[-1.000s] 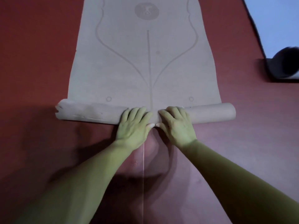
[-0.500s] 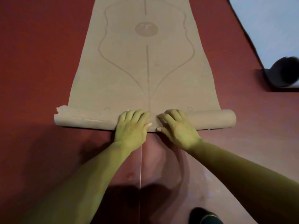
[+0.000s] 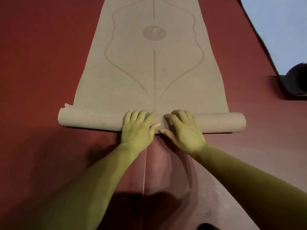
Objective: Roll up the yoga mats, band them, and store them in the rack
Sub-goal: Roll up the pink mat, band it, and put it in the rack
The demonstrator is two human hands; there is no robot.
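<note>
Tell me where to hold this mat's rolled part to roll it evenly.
Take the roll from its near side, palms on top, curling over the crest. Probably spread the left hand and right hand wider: it is long, and both sit at its middle.

Red floor covering (image 3: pixel 41 63) filled the field from 7 o'clock round through 12 to 5. A thin pale seam (image 3: pixel 144 171) ran from centre toward 6 o'clock. A dark, unidentifiable object (image 3: pixel 207 227) lay cropped at the 6 o'clock edge, near the seam.
</note>
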